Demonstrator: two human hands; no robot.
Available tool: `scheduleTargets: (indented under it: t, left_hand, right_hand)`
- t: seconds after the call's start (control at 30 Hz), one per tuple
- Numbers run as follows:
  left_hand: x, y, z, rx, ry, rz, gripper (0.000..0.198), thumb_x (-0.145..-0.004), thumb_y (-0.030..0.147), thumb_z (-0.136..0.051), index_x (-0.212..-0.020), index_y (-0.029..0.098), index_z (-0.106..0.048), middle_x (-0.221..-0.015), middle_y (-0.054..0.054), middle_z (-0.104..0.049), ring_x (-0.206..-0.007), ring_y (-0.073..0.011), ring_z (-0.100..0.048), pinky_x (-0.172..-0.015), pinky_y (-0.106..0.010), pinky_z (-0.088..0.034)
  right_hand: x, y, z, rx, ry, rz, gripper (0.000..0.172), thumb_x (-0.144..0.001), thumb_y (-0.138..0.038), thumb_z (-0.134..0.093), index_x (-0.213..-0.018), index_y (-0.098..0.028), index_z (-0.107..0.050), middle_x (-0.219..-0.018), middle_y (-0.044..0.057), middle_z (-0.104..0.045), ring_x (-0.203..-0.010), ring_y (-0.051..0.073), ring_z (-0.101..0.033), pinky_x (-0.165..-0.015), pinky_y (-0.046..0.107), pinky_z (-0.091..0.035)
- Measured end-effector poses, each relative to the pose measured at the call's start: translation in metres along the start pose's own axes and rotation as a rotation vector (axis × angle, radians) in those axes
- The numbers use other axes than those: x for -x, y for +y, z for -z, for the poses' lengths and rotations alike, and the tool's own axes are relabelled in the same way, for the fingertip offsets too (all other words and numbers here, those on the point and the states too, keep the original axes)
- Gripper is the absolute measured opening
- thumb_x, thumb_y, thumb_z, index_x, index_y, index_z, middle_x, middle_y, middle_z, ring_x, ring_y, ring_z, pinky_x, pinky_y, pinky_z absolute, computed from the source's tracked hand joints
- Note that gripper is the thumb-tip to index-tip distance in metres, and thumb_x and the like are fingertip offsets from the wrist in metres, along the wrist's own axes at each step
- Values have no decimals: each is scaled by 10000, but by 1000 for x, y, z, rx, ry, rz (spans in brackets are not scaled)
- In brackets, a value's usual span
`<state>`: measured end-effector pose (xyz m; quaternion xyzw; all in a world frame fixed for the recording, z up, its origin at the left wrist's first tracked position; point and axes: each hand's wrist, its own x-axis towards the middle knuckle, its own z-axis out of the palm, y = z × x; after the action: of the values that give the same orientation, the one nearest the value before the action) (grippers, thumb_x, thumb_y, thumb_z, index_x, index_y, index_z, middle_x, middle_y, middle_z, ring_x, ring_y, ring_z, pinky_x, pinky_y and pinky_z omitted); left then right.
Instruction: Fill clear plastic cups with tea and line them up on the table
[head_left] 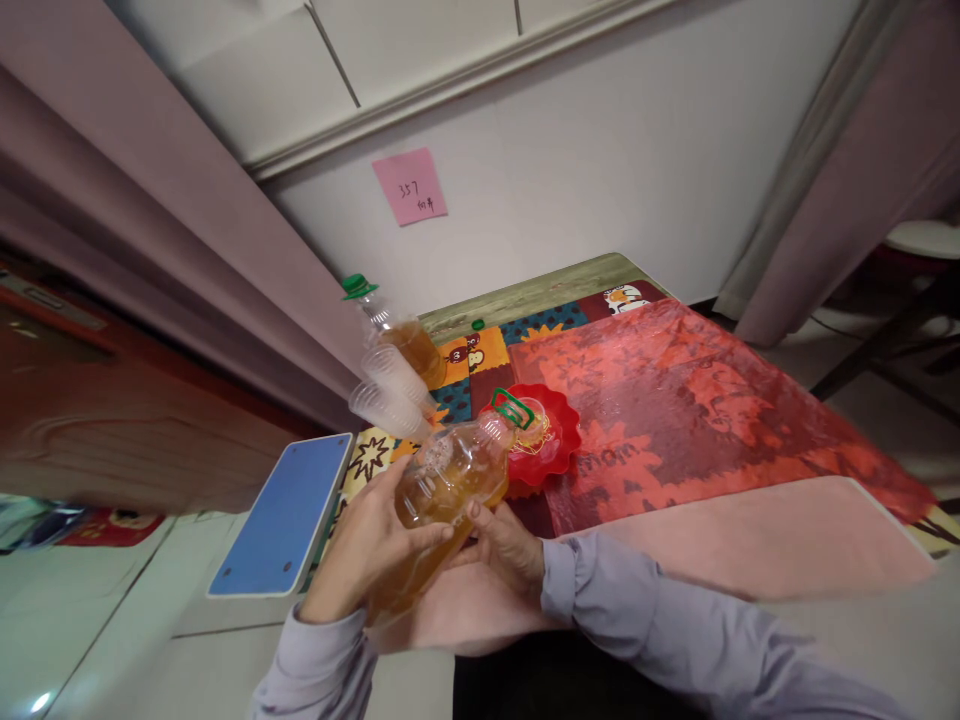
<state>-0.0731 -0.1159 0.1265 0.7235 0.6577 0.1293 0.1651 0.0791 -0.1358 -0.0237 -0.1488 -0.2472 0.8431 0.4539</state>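
Note:
Both my hands hold a large clear plastic bottle (442,490) of amber liquid, tilted with its neck toward a red dish (559,445). My left hand (367,545) wraps the bottle's side from the left, and my right hand (506,545) grips it from below on the right. A green handle ring (514,407) sits at the bottle's neck, right over the dish, and amber liquid shows in the dish under the mouth. A second bottle (394,335) with a green cap stands behind, next to a stack of clear plastic cups (386,390).
A red patterned cloth (705,400) covers the table, with a pink cloth (750,540) at the near edge. A blue flat scale-like slab (289,515) lies to the left. A small green cap (478,324) rests near the wall, where a pink note (410,187) is stuck.

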Motion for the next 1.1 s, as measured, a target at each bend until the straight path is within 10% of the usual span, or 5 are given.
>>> scheduleTargets:
  t: [1.1]
  left_hand:
    - [0,-3,-1,10,-39,29,894,-672,548,-848,-1444,178,-589,-1394,-149,-718,-1227,-361,-707,-1045,-492,-562]
  right_hand:
    - [-1,3,2,-2,4,-4,787,-789,-719,-813,-1379,-258,-568,-1404,133,-677,-1148,322,-721,-909,575,-632]
